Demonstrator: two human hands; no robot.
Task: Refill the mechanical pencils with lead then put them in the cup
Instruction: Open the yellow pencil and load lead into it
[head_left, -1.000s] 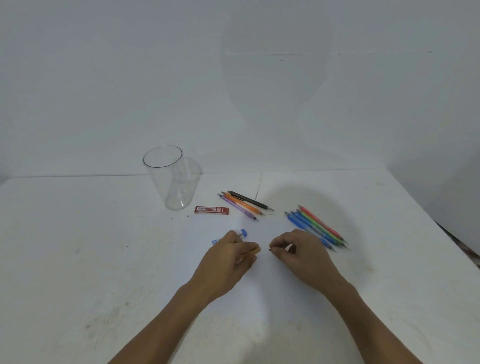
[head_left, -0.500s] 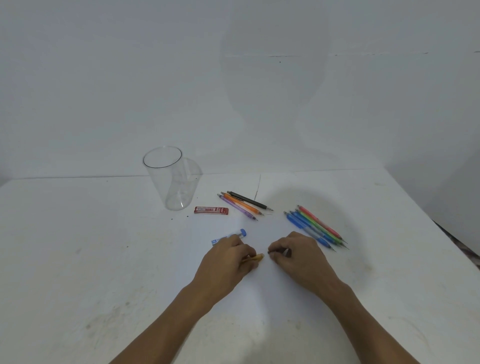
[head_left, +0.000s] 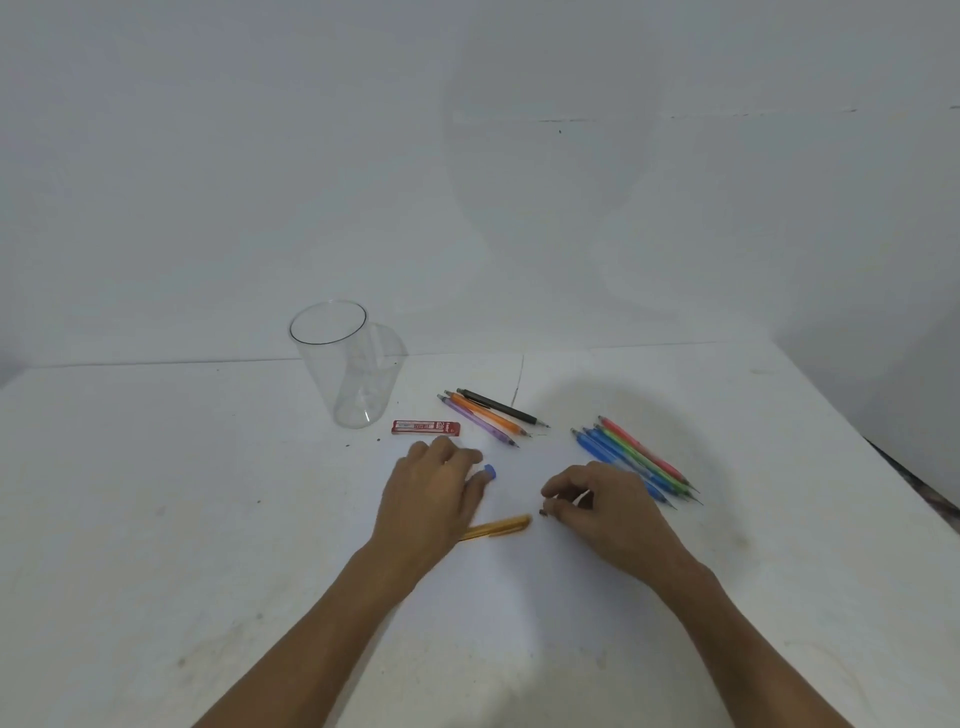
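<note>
The clear cup (head_left: 337, 364) stands at eleven o'clock from the left hand (head_left: 436, 493), whose bent fingers cover a blue-capped lead tube (head_left: 489, 472); I cannot tell whether they grip it. The yellow pencil (head_left: 498, 526) lies on the table (head_left: 156, 519) at that hand's five o'clock. The right hand (head_left: 605, 501) pinches a tiny dark piece (head_left: 544, 513).

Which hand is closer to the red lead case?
Left. The left hand lies just on the person's side of the red lead case; the right hand is farther off, to the right.

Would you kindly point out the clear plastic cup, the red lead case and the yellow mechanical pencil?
clear plastic cup (head_left: 340, 374), head view, side wall.
red lead case (head_left: 426, 427), head view, label middle.
yellow mechanical pencil (head_left: 498, 526), head view, exposed barrel.
</note>
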